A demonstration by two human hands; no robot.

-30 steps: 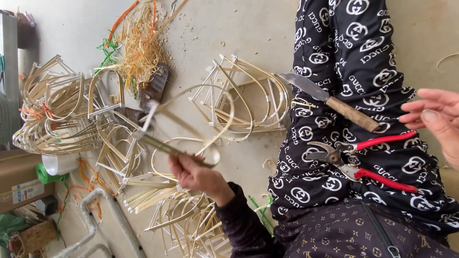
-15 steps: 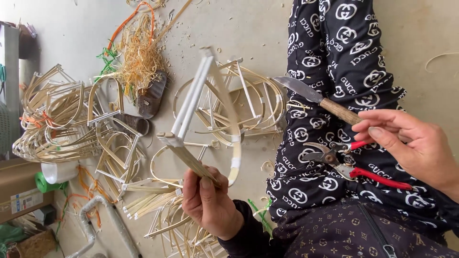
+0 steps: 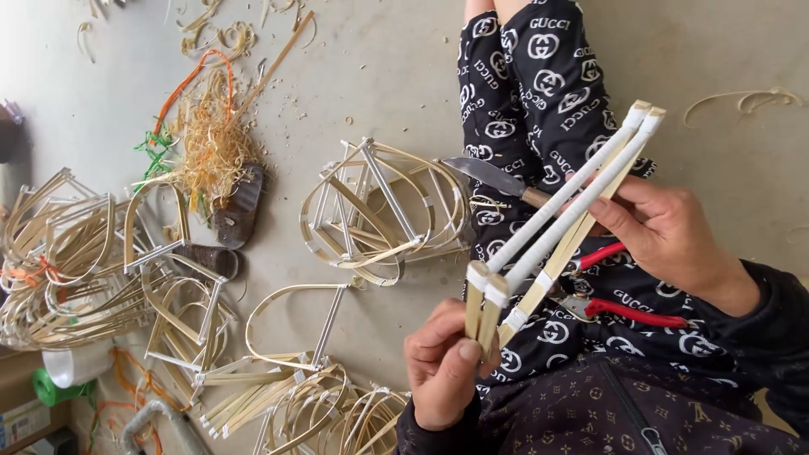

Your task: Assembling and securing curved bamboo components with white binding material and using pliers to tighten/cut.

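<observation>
A bamboo strip frame (image 3: 563, 226), bound with white tape, is held up over my lap between both hands. My left hand (image 3: 442, 371) grips its lower end, where the strips meet. My right hand (image 3: 666, 232) holds the upper part from behind, fingers curled round the strips. Beneath the frame, on my patterned trousers, lie a knife (image 3: 497, 179) with a wooden handle and red-handled pliers (image 3: 619, 295).
Finished bamboo frames (image 3: 383, 211) lie on the concrete floor ahead, with more piled at the left (image 3: 63, 261) and near my knee (image 3: 312, 404). A heap of bamboo shavings (image 3: 206, 147), a pair of sandals (image 3: 238, 209) and a tape roll (image 3: 76, 364) sit at the left.
My left hand lifted the frame off the floor and brought it right, over my lap. My right hand came in from the right edge and took hold of it.
</observation>
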